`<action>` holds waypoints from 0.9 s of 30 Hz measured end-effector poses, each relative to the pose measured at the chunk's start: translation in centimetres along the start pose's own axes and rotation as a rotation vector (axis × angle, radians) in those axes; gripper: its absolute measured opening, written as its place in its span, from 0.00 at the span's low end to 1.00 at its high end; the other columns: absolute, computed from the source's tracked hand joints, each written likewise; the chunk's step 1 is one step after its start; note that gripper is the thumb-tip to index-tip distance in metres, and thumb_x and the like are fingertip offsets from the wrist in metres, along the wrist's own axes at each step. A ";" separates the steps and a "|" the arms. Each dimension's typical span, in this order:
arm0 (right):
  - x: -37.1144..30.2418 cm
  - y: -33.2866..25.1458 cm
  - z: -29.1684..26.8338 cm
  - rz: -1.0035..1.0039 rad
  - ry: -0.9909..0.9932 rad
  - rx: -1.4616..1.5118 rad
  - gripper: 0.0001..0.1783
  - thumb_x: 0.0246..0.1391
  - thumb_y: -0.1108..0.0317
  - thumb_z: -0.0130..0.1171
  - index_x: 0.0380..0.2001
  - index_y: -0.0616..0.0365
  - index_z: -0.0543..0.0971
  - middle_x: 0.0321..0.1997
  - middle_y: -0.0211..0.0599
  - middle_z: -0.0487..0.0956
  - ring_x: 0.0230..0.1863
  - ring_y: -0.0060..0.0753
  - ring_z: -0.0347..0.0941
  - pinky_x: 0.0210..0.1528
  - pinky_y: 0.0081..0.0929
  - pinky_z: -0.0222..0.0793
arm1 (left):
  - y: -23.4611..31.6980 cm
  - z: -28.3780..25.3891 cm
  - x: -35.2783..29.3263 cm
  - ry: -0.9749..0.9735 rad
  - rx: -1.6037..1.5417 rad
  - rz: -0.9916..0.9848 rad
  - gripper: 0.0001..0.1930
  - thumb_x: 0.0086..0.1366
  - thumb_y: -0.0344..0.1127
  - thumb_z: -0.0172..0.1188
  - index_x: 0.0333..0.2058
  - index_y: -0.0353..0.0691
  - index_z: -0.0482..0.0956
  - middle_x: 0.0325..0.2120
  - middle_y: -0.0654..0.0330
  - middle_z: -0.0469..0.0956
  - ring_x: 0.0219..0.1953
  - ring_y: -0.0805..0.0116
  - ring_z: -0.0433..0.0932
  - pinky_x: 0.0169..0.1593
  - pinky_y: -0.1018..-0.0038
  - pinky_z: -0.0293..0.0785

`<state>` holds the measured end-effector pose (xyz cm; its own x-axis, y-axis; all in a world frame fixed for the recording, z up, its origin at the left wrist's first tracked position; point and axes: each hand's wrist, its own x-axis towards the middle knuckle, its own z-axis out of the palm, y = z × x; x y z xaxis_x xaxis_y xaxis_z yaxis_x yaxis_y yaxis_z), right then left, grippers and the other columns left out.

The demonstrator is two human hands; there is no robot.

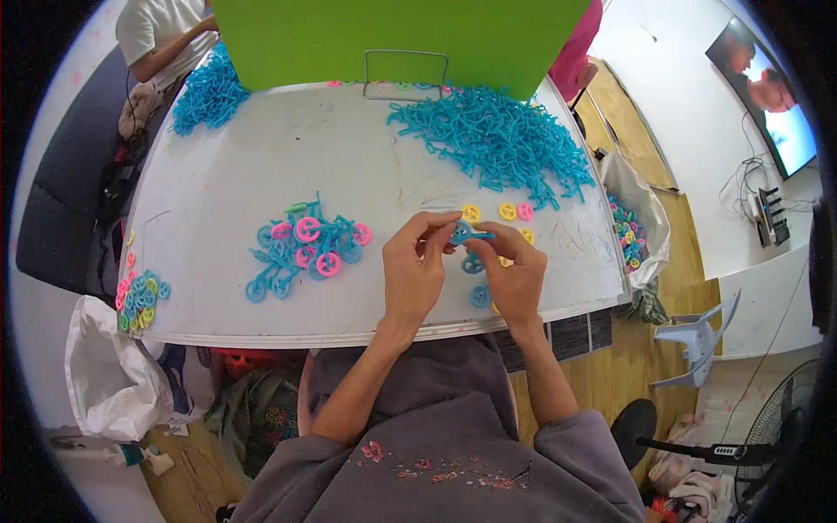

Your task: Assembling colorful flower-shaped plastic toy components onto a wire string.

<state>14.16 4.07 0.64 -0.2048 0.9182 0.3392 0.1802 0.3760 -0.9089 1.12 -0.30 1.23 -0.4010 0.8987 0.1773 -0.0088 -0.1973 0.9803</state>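
Near the table's front edge, my left hand (413,270) pinches a small blue spoked wheel (459,232) between thumb and fingers. My right hand (516,277) is closed on a thin blue plastic piece (482,234) that meets the wheel; whether the two are joined I cannot tell. Loose blue wheels (479,296) lie beside and partly under my right hand. Beyond it are yellow wheels (507,211) and a pink wheel (525,211). To the left of my hands rests a heap of blue stick pieces with blue and pink wheels (307,229) on them.
A large pile of blue stick pieces (497,139) covers the far right of the white table (349,157); another pile (211,91) lies far left. Mixed wheels (142,301) sit at the left edge. A green panel (401,39) stands across the back. Two people are beyond it.
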 end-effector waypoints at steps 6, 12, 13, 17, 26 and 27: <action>0.0 -0.3 0.5 0.020 -0.020 -0.010 0.07 0.52 0.71 0.63 0.31 0.65 0.81 0.23 0.31 0.82 0.25 0.15 0.75 0.28 0.16 0.68 | -0.4 0.7 -0.4 0.082 -0.110 0.032 0.08 0.67 0.25 0.52 0.41 0.30 0.78 0.32 0.59 0.79 0.34 0.76 0.77 0.40 0.78 0.76; -0.1 -0.3 1.2 0.079 0.033 0.066 0.08 0.53 0.70 0.63 0.31 0.66 0.81 0.24 0.32 0.82 0.27 0.14 0.74 0.28 0.15 0.68 | -0.9 1.2 -0.5 0.154 -0.021 0.078 0.07 0.67 0.25 0.52 0.40 0.29 0.77 0.32 0.58 0.79 0.34 0.75 0.77 0.40 0.77 0.77; -0.2 -0.6 1.4 0.075 0.049 0.089 0.08 0.53 0.71 0.63 0.31 0.66 0.81 0.24 0.32 0.82 0.27 0.14 0.74 0.28 0.15 0.68 | -0.9 1.2 -0.5 0.155 -0.021 0.077 0.07 0.67 0.25 0.52 0.40 0.29 0.77 0.32 0.58 0.79 0.34 0.75 0.77 0.40 0.77 0.77; -0.2 -1.3 1.6 0.110 0.034 0.062 0.06 0.53 0.75 0.63 0.33 0.67 0.81 0.27 0.30 0.81 0.29 0.12 0.74 0.31 0.12 0.68 | -1.0 1.1 -0.3 0.216 0.083 0.134 0.07 0.65 0.25 0.54 0.39 0.31 0.78 0.31 0.57 0.80 0.32 0.73 0.79 0.37 0.78 0.76; 0.2 -0.6 1.8 0.101 -0.003 0.019 0.07 0.51 0.74 0.64 0.33 0.65 0.82 0.27 0.33 0.82 0.28 0.15 0.75 0.32 0.15 0.70 | -1.0 0.1 0.3 0.159 0.060 0.038 0.06 0.66 0.26 0.53 0.38 0.30 0.76 0.32 0.57 0.79 0.33 0.74 0.78 0.39 0.78 0.78; 0.3 0.0 1.7 -0.032 0.000 -0.064 0.07 0.51 0.74 0.65 0.34 0.65 0.82 0.28 0.33 0.82 0.29 0.16 0.76 0.33 0.16 0.70 | -1.3 -0.2 0.4 0.110 0.080 0.037 0.06 0.66 0.27 0.53 0.38 0.30 0.75 0.32 0.57 0.79 0.34 0.75 0.78 0.40 0.78 0.78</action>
<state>12.50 4.17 0.38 -0.2117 0.9054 0.3679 0.2347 0.4125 -0.8802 0.81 0.24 -0.04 -0.4981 0.8421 0.2067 0.0793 -0.1932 0.9780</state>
